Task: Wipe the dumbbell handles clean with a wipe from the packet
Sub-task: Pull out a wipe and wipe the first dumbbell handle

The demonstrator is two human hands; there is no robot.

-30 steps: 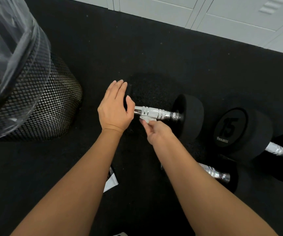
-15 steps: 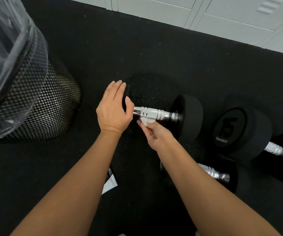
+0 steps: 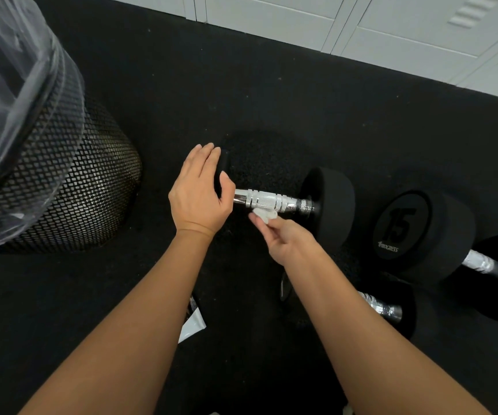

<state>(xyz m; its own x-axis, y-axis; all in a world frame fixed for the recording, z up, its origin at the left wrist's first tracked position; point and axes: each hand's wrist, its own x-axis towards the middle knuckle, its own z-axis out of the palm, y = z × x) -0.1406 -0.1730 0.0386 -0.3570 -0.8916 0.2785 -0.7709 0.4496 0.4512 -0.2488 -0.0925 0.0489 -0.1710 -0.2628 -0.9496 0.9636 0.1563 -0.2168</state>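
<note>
Dumbbell handle (image 3: 267, 201) lies horizontal on the black floor (image 3: 271, 94), between its two black heads. Right hand (image 3: 285, 239) fingers pinch a crumpled white wipe (image 3: 265, 213) against the handle's underside. Left hand (image 3: 201, 193) fingers straight, together, pressing the left head. Packet (image 3: 193, 323) below, mesh bin (image 3: 62, 187) far left.

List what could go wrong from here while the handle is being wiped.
The wipe is a small wad pinched in the right hand, touching only the underside of the handle, so the top may stay dirty. The left hand merely rests on the dumbbell's near head; the dumbbell could roll on the mat.
</note>
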